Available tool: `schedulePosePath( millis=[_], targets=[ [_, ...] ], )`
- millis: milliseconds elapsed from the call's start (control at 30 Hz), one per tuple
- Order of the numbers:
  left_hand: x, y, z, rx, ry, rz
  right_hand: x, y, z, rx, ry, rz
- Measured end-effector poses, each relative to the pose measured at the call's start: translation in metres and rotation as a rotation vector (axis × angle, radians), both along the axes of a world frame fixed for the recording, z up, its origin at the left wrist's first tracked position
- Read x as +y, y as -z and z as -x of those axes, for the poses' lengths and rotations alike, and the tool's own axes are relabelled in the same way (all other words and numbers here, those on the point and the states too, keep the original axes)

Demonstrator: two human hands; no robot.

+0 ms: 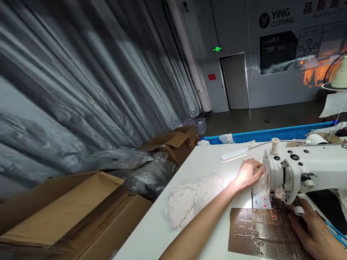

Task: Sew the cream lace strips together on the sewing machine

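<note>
A white sewing machine (320, 168) stands at the right, its lamp lighting the needle area. My left hand (249, 172) is beside the machine's head, fingers bent and closed on white lace fabric (258, 188), which runs down toward the needle; the fingertips are partly hidden. My right hand (314, 227) reaches under the machine arm from the front right, near the presser foot. Its fingertips are hidden behind the machine parts, so what they touch does not show. A brown taped sheet (255, 231) covers the table in front of the needle plate.
A crumpled white lace garment (191, 198) lies on the white table (151, 231), left of my forearm. Blue-handled scissors (336, 231) are by my right hand. Cardboard boxes (62, 209) and plastic bags (149, 173) line the left side. A lamp (234, 154) extends behind my left hand.
</note>
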State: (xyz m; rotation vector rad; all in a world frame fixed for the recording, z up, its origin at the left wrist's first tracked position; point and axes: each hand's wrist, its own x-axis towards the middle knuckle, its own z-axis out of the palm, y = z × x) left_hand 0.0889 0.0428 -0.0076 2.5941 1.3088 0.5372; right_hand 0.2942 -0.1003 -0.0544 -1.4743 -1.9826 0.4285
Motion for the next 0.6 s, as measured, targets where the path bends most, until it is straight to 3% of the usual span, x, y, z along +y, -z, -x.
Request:
schedulePosePath(
  millis=[133,333,433,600],
  targets=[
    [0.008,0.010,0.000,0.060,0.011,0.027,0.000,-0.014,-0.003,0.119,-0.026,0.097],
    [-0.027,0.020,0.024,0.095,0.004,-0.033,0.014,-0.014,-0.033,0.569,0.417,0.123],
    [-0.058,0.026,0.046,0.102,0.063,-0.162,0.020,-0.004,-0.034,0.812,0.391,0.153],
    [-0.101,0.032,0.085,-0.037,0.079,-0.424,0.021,0.001,-0.019,0.982,0.333,0.198]
  ],
)
